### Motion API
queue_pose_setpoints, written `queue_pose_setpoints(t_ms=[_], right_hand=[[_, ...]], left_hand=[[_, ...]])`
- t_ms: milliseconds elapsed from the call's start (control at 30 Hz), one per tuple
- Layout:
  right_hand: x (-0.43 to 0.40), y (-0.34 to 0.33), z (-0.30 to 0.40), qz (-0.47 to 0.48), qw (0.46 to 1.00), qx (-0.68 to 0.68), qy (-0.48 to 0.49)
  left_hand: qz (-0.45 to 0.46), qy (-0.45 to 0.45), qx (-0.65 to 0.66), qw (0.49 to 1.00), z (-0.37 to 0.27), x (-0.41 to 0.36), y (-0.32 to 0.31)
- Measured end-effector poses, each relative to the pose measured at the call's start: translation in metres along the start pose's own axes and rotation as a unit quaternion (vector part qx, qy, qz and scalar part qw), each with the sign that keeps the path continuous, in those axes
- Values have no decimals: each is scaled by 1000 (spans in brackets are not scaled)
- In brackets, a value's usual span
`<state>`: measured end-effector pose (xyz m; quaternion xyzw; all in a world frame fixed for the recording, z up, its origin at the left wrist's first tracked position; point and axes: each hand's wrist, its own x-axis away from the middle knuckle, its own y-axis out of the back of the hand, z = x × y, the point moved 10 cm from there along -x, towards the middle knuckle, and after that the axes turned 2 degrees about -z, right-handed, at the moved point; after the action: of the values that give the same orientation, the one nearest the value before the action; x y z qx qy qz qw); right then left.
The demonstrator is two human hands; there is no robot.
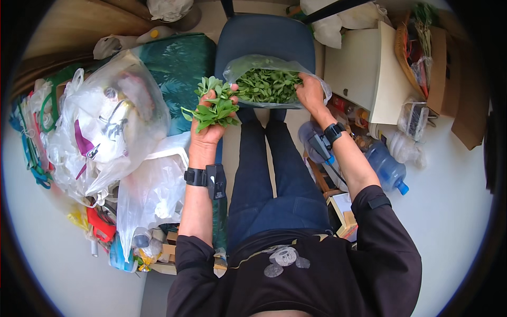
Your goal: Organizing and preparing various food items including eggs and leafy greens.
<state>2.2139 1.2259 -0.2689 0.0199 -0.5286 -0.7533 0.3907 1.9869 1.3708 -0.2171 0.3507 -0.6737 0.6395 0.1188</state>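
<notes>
My left hand (210,132) is turned palm up, with its fingers curled around a bunch of leafy green sprigs (216,113). To its right, a clear plastic bag (245,65) lies open on the seat of a dark blue chair (265,35). A heap of similar loose greens (265,87) fills the bag. My right hand (311,94) reaches into the bag's right side, fingertips at the edge of the heap. Leaves partly hide those fingertips, so whether they pinch anything is unclear.
Left of the chair, a stuffed translucent plastic bag (115,119) rests by a green patterned cover (178,75). A white cabinet (352,67) stands to the right, near a cardboard box (445,75) and a blue water jug (384,166). Both forearms wear strapped devices.
</notes>
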Motion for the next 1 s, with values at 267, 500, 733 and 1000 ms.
queue_pose_setpoints(t_ms=[267, 500, 733, 1000], right_hand=[[21, -11, 63, 5, 991, -59, 118], [20, -69, 108, 50, 986, 114, 109], [-10, -48, 64, 37, 985, 34, 163], [21, -7, 20, 82, 970, 178, 145]], left_hand=[[-19, 2, 11, 1000, 11, 1, -6], [-35, -33, 15, 999, 16, -2, -15], [-4, -27, 115, 993, 12, -3, -7], [-3, -37, 91, 995, 14, -7, -6]])
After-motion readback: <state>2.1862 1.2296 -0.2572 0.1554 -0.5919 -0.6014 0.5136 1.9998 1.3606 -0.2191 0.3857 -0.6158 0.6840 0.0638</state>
